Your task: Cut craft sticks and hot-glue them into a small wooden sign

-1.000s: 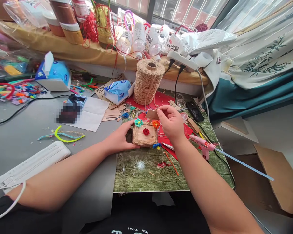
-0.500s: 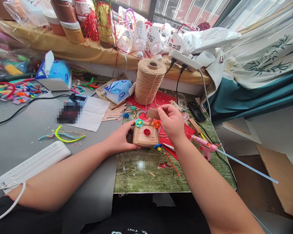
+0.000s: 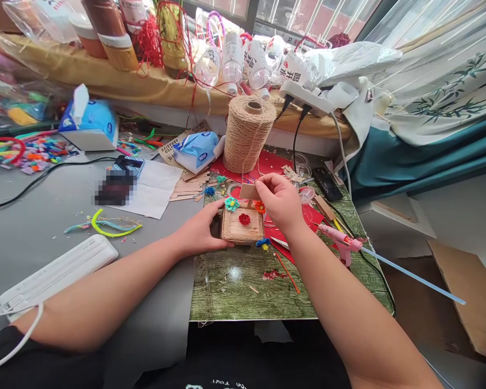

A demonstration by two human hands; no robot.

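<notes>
A small box (image 3: 237, 231) bound in twine, with a top of wooden slats, sits on the green wood-patterned mat. On it are a red rose (image 3: 244, 219), a teal flower (image 3: 231, 203) and an orange flower (image 3: 260, 207). A blue flower (image 3: 263, 243) is at its front right corner. My left hand (image 3: 202, 229) grips the box's left side, thumb at the front and fingers behind. My right hand (image 3: 282, 204) pinches the right end of a small tan rectangular piece (image 3: 248, 191) over the box's back edge. A short strip below this piece meets the box.
Behind the box stands a big twine spool (image 3: 249, 135). A pink glue gun (image 3: 342, 240) with a long glue stick lies at the right. Wooden sticks (image 3: 188, 189), a tissue pack (image 3: 198, 150) and a white power strip (image 3: 56, 275) are to the left.
My right hand has shifted slightly left and down with the tan piece, which now sits a little lower behind the box. My left hand keeps its grip.
</notes>
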